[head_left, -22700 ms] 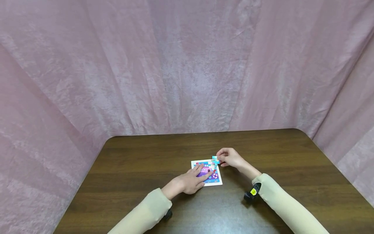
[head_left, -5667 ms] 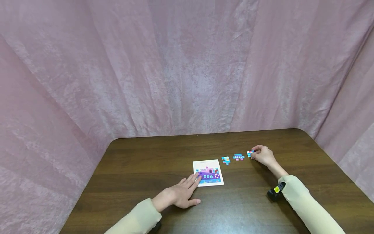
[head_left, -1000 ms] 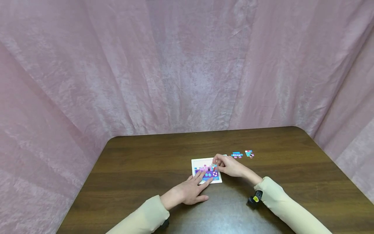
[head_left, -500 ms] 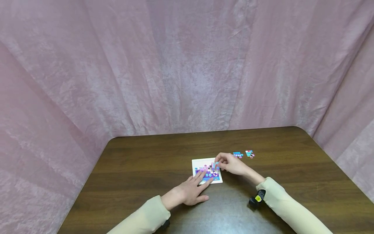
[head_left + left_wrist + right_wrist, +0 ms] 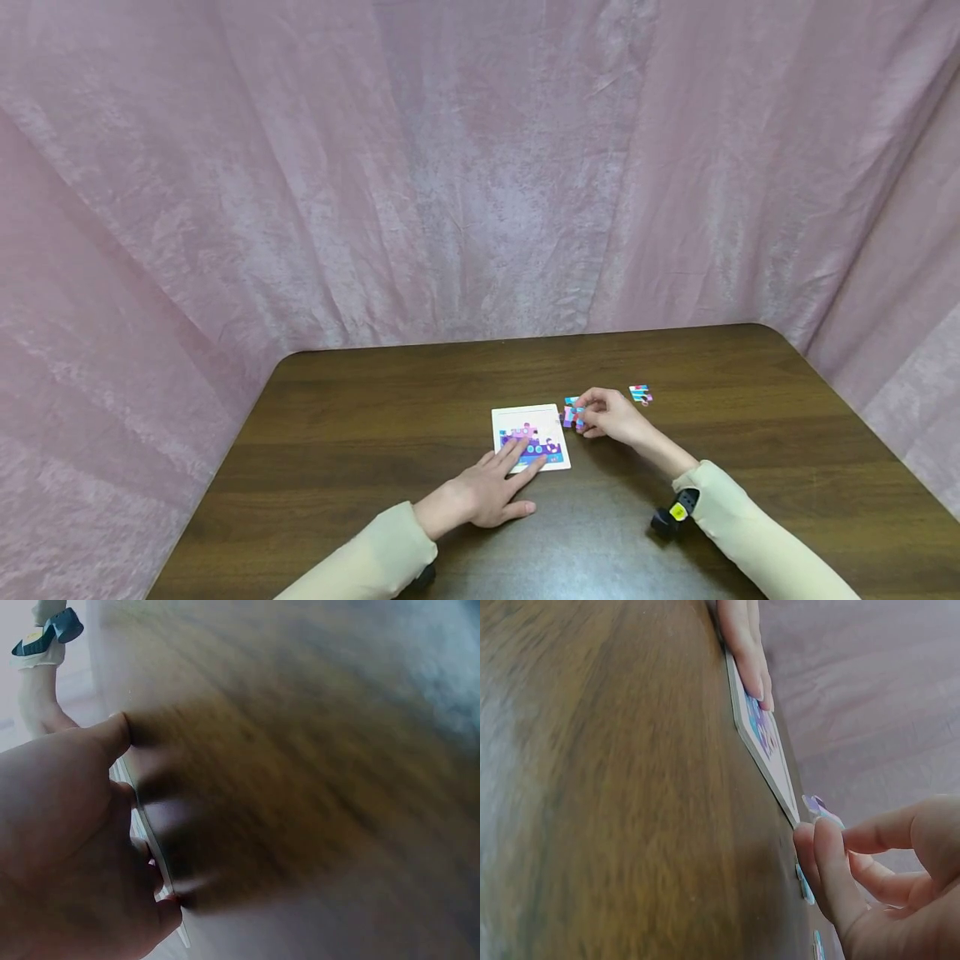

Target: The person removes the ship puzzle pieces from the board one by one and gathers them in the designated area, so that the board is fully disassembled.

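Observation:
A white-framed jigsaw puzzle (image 5: pixel 521 413) with a purple and pink ship picture lies on the table. My left hand (image 5: pixel 491 487) rests on its lower part, fingers straight and spread over the picture. Just off the puzzle's right edge, my right hand (image 5: pixel 609 417) pinches a puzzle piece (image 5: pixel 573 418) between thumb and fingers. That puzzle piece (image 5: pixel 819 806) shows purple and stands tilted above the fingertips in the right wrist view. The upper part of the picture area is bare white. In the left wrist view my left hand (image 5: pixel 67 840) reaches over the frame's edge.
A loose puzzle piece (image 5: pixel 641 394) lies on the brown wooden table (image 5: pixel 375 417), farther right. Two blue loose pieces show near my right hand in the right wrist view, one close by (image 5: pixel 804 883) and one lower (image 5: pixel 819 946). A pink curtain (image 5: pixel 480 167) hangs behind the table.
My right hand has lifted a piece out of the puzzle's right side and carried it rightward off the frame. It now hides a loose piece seen earlier. My left hand stays still.

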`<state>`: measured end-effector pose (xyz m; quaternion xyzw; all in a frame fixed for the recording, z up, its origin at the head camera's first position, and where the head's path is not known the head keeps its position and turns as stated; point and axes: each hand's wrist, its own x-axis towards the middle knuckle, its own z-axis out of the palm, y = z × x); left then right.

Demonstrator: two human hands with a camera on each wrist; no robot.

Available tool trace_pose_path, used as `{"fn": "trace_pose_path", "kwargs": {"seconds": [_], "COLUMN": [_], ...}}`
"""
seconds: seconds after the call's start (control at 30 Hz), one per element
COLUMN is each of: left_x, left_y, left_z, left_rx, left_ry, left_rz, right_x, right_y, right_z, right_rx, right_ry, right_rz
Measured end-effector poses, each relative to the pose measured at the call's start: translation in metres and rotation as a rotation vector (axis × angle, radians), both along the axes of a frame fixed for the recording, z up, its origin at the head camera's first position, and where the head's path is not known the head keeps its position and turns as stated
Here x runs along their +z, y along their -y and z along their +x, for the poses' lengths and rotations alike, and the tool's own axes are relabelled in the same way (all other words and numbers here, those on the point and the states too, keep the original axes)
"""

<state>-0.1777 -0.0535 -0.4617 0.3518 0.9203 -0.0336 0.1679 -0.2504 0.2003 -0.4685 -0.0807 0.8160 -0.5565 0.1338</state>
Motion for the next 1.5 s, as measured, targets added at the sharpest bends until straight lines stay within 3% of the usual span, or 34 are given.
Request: {"fn": "trace_pose_path", "kwargs": {"seconds": [0.43,0.6,0.83,1.17,1.5], "left_x": [-0.001,-0.001,0.000,0.001,-0.002], "left_y": [0.000,0.001,0.001,0.000,0.000], "left_z": [0.000,0.002,0.003,0.003,0.000], "left_rx": [0.014,0.001,0.007,0.014,0.017], "left_ry": [0.003,-0.031,-0.015,-0.022,-0.014], "left_rz": [0.010,0.008,0.003,-0.021,-0.023], "right_x": [0.000,-0.002,-0.003,-0.003,-0.003], "right_y": [-0.009,-0.013,-0.015,-0.015,-0.017], "right_z": [0.006,0.006,0.006,0.006,0.004], "right_rx": [-0.001,0.008,0.013,0.006,0.067], "right_ry": [0.025,0.018,-0.009,-0.080,-0.204], "right_rz": [0.024,0.082,0.183,0.247,0.330]}}
